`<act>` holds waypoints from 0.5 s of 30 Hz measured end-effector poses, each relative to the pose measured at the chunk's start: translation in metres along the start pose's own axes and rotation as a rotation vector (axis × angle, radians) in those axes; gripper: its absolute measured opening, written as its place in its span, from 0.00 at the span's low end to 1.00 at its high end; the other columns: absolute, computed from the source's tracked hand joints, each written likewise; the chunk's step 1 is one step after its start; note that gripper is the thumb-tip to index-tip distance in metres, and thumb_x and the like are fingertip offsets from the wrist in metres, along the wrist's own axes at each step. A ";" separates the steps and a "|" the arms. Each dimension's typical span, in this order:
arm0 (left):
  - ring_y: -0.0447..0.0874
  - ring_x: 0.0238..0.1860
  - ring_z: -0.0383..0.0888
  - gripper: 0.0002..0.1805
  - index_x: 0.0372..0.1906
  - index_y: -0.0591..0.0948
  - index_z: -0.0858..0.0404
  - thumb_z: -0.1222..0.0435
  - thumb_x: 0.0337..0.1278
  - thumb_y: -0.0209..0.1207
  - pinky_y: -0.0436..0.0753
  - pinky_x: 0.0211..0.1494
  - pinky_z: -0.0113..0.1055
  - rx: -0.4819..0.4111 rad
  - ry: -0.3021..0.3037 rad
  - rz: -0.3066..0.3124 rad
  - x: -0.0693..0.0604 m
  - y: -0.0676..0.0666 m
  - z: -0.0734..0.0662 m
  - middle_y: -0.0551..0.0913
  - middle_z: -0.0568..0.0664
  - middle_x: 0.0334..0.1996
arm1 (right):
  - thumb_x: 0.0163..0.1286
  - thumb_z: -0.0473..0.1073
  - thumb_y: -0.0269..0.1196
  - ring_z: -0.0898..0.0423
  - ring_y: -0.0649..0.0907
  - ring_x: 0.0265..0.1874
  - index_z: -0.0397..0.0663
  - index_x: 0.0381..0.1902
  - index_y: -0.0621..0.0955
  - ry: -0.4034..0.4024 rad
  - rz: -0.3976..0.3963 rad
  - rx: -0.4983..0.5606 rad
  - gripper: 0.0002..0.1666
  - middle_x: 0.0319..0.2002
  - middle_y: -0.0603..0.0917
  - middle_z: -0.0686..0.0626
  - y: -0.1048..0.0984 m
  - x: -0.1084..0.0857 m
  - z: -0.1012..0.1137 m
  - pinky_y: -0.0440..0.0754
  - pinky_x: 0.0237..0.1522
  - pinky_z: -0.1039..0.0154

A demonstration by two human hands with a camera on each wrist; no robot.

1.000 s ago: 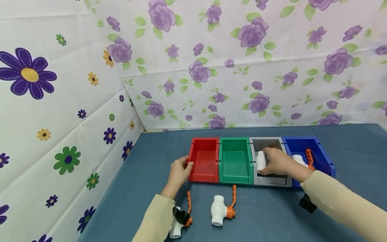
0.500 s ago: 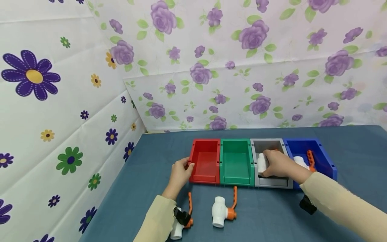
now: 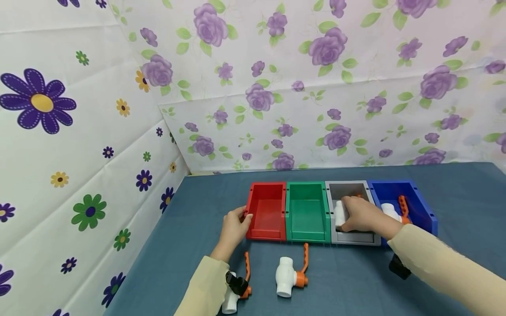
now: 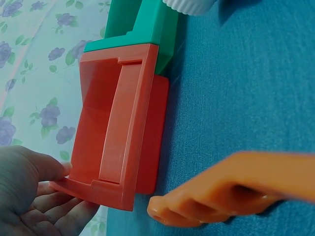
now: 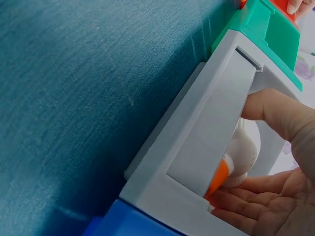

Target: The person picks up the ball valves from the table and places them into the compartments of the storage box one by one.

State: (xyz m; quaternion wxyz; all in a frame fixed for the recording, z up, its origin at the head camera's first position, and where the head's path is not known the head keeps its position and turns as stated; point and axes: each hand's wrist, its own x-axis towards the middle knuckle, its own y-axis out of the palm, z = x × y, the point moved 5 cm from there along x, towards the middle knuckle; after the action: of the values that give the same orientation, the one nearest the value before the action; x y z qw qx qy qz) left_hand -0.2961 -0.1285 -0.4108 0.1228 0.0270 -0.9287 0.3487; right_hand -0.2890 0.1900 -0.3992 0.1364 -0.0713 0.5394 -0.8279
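My right hand [image 3: 361, 214] reaches into the grey bin [image 3: 356, 238] and grips a white ball valve [image 3: 340, 213] between thumb and fingers. In the right wrist view the valve's white body [image 5: 244, 145] and a bit of its orange part show behind the bin's front wall; the rest is hidden. My left hand [image 3: 233, 226] holds the left wall of the red bin [image 3: 266, 232], thumb on the inner side and fingers outside, as the left wrist view shows. Two more ball valves lie on the table: one [image 3: 285, 276] in front of the green bin, another [image 3: 230, 300] partly behind the left wrist.
Red, green [image 3: 308, 237], grey and blue bins stand side by side in a row. A white valve with an orange handle [image 3: 403, 206] lies in the blue bin [image 3: 428, 215]. Floral cloth [image 3: 300, 109] hangs behind the blue-grey table [image 3: 336, 281] and along its left side.
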 end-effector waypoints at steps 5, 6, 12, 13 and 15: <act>0.85 0.39 0.52 0.17 0.53 0.78 0.75 0.70 0.61 0.58 0.85 0.41 0.43 -0.002 0.002 -0.005 0.001 -0.001 0.001 0.84 0.65 0.45 | 0.41 0.42 0.76 0.51 0.77 0.29 0.26 0.47 0.73 0.004 0.005 -0.014 0.39 0.34 0.80 0.40 0.000 0.001 0.001 0.81 0.32 0.52; 0.85 0.38 0.52 0.17 0.53 0.79 0.75 0.70 0.60 0.58 0.85 0.41 0.43 -0.004 0.012 -0.009 0.001 -0.002 0.000 0.84 0.65 0.45 | 0.41 0.42 0.76 0.51 0.77 0.28 0.27 0.46 0.73 0.006 0.007 -0.013 0.37 0.33 0.80 0.41 0.001 0.001 0.001 0.80 0.32 0.52; 0.84 0.35 0.49 0.17 0.52 0.79 0.76 0.70 0.60 0.58 0.85 0.37 0.40 0.004 0.054 -0.025 -0.004 -0.003 -0.004 0.84 0.65 0.42 | 0.41 0.41 0.75 0.52 0.75 0.26 0.31 0.42 0.74 0.012 0.012 -0.025 0.33 0.31 0.79 0.44 0.002 0.002 -0.001 0.78 0.29 0.55; 0.84 0.35 0.49 0.17 0.52 0.79 0.76 0.70 0.60 0.58 0.86 0.38 0.40 0.003 0.041 -0.023 -0.003 -0.003 -0.004 0.84 0.65 0.43 | 0.41 0.41 0.75 0.52 0.75 0.26 0.31 0.42 0.74 0.012 0.012 -0.029 0.33 0.31 0.79 0.44 0.002 0.002 -0.001 0.78 0.29 0.55; 0.84 0.35 0.50 0.17 0.52 0.79 0.75 0.69 0.61 0.58 0.86 0.38 0.40 0.000 0.024 -0.017 -0.003 -0.002 -0.003 0.84 0.65 0.43 | 0.41 0.41 0.75 0.51 0.75 0.27 0.31 0.42 0.74 0.012 0.012 -0.035 0.33 0.31 0.79 0.43 0.001 0.002 -0.001 0.78 0.29 0.54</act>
State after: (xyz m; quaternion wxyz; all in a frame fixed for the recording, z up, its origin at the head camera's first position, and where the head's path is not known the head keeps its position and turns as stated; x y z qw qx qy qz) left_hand -0.2928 -0.1281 -0.4082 0.1370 0.0306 -0.9270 0.3479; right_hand -0.2906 0.1896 -0.4009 0.1368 -0.0653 0.5550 -0.8179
